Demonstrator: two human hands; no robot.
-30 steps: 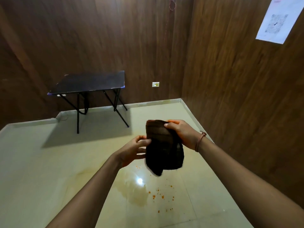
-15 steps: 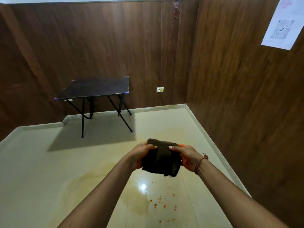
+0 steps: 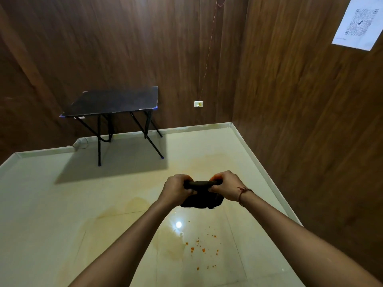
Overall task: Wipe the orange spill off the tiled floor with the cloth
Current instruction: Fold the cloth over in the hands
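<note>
A dark brown cloth is bunched between both hands, held in the air above the pale tiled floor. My left hand grips its left end and my right hand grips its right end, fingers curled around the fabric. Below and nearer to me, the orange spill lies as scattered small drops on a glossy tile, beside a faint yellowish wet stain. The cloth hangs clear of the drops.
A black folding table stands against the far wood-panelled wall. The right wall runs close beside the spill, with a white paper sheet stuck on it. A white socket sits low on the far wall.
The cloth hung open from my right hand a second ago. Both hands have since closed in and gathered it into a tight bundle, and my view has tilted up a little.
</note>
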